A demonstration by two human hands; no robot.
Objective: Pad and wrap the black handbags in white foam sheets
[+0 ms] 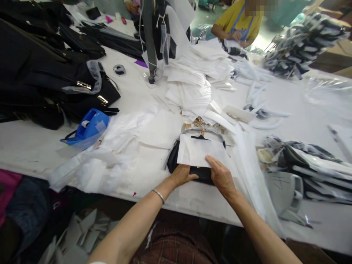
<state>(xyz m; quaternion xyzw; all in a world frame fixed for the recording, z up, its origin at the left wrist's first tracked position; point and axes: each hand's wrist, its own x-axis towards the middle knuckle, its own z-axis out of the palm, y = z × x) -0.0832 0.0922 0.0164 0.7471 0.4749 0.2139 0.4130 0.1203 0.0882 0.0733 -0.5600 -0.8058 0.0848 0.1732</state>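
Note:
A small black handbag [172, 158] lies on the white table in front of me, its handle arching at the back in a clear wrap. Over much of it lies a white sheet [202, 148]. My left hand [182, 175] is closed on the bag's front left part, thumb across the black front and the other fingers hidden under the sheet. At the sheet's lower right edge, my right hand [220, 175] grips it, with the index finger lying on top. A black tag-like piece with a tan end [202, 135] shows above the sheet.
A blue tape dispenser [92, 126] and black bags [41, 69] are at left. White sheets [189, 84] pile behind a dark post [151, 40]. A grey dispenser [284, 192] and wrapped black pieces [313, 168] lie right. Across the table is a person in yellow [233, 18].

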